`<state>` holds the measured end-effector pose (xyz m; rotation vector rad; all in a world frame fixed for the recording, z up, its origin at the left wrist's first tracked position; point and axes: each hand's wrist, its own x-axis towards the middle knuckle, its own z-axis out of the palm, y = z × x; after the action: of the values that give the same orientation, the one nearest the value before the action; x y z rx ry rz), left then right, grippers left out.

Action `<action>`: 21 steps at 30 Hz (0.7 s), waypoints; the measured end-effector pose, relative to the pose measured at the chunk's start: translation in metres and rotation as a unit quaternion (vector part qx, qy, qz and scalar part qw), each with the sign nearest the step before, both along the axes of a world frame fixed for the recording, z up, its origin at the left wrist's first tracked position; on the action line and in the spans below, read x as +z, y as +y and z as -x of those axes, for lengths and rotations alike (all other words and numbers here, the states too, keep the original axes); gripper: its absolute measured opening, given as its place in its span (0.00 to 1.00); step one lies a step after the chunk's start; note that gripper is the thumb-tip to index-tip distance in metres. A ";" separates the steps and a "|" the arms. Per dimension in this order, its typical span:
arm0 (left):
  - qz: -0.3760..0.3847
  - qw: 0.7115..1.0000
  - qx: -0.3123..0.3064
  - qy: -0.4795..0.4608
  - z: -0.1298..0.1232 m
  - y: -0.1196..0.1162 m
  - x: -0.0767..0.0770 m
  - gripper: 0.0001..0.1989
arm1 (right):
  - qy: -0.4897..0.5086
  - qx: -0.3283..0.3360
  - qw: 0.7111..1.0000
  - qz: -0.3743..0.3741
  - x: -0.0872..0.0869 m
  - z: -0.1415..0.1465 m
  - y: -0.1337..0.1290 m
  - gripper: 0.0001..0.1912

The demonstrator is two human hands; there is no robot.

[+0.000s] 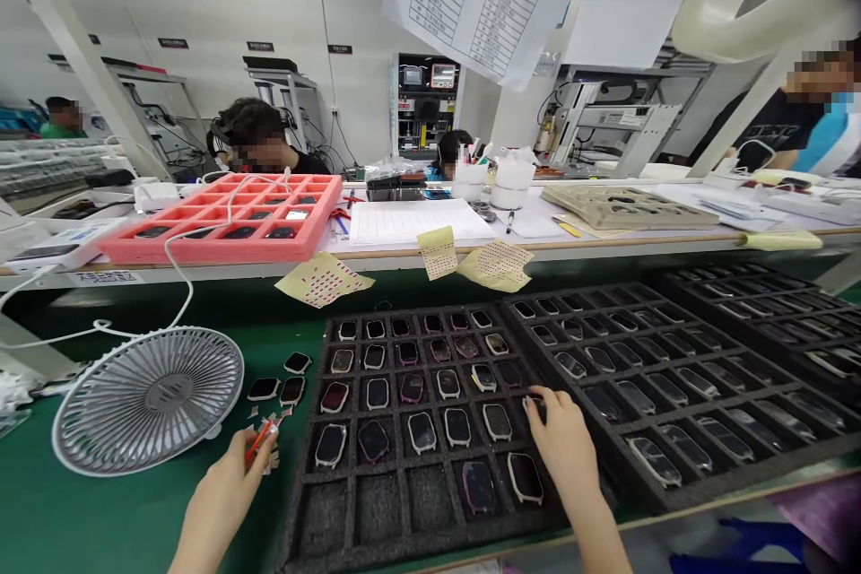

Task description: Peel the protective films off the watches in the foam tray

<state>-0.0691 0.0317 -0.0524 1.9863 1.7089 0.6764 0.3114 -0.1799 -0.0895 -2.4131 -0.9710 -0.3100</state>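
Observation:
My left hand [225, 486] is closed around a slim orange-red tool [259, 441], just above small paper-like pieces [273, 464] on the green bench. Three smartwatch cases with dark screens, one of them a loose smartwatch case [263, 389], lie beyond it. Over the right column of a black foam tray [377, 556], my right hand [561, 439] pinches the edge of a smartwatch case [526, 401], mostly hidden by the fingers. Several more cases, such as a silver-rimmed smartwatch case [498, 421], sit in the tray's compartments.
A grey fan [152, 399] stands at left. More black foam trays [679, 502] hold watch cases at right. On the shelf are a pink compartment tray [221, 247], paper sheets [417, 221] and a beige tray [625, 208]. Yellow sticker sheets [324, 280] hang from its edge. People sit beyond.

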 end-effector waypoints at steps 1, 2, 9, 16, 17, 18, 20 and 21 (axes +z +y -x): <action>0.019 1.000 0.001 0.000 0.002 0.002 -0.003 0.17 | -0.017 -0.021 0.999 0.041 0.000 -0.005 -0.003 0.15; 0.039 0.999 0.002 -0.001 0.003 0.004 -0.006 0.17 | -0.030 -0.030 0.996 0.076 -0.001 -0.008 -0.005 0.15; -0.004 0.995 -0.076 -0.069 -0.008 -0.006 -0.005 0.25 | -0.033 -0.016 0.987 0.155 -0.001 -0.008 0.002 0.17; 0.039 0.971 -0.202 -0.120 -0.054 -0.050 0.020 0.29 | 0.143 0.075 0.987 -0.006 0.002 -0.017 -0.003 0.12; 0.055 0.963 -0.225 -0.134 -0.063 -0.057 0.022 0.27 | 0.170 0.083 0.981 -0.050 0.006 -0.015 -0.003 0.10; 0.076 0.954 -0.248 -0.150 -0.072 -0.064 0.023 0.26 | 0.203 0.089 0.970 -0.102 0.011 -0.010 -0.003 0.09; 0.127 0.928 -0.297 -0.184 -0.090 -0.079 0.026 0.24 | 0.298 0.102 0.925 -0.213 0.026 0.006 0.000 0.13; 0.152 0.912 -0.323 -0.202 -0.099 -0.087 0.028 0.23 | 0.360 0.113 0.886 -0.269 0.034 0.017 0.003 0.17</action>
<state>0.0302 -0.0549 -0.0240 1.8560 0.7815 0.4916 0.2939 -0.1771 -0.0550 -1.6626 -0.6792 0.3520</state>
